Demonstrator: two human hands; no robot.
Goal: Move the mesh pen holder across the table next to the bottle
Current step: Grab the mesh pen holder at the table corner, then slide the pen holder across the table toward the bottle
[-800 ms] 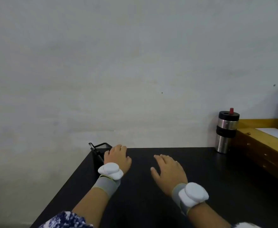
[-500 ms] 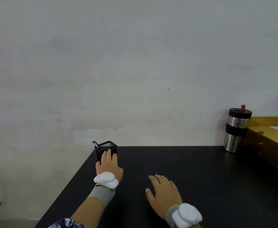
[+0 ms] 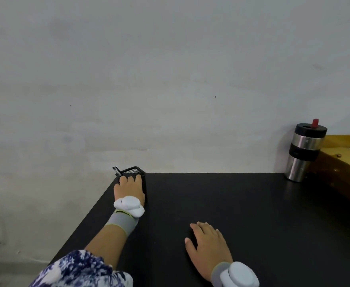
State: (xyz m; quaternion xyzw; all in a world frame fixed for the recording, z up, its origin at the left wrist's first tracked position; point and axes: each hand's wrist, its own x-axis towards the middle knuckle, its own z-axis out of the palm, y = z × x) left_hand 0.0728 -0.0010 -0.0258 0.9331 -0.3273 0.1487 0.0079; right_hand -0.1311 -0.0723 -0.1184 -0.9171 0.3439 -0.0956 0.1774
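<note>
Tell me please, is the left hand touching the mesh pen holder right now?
Touching. The head view shows the left hand laid against the near side of the mesh pen holder, fingers reaching its rim with no gap.

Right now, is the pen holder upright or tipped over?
Upright. The pen holder stands at the table's far left corner, open rim up, a pen poking out; the left hand wraps it.
</note>
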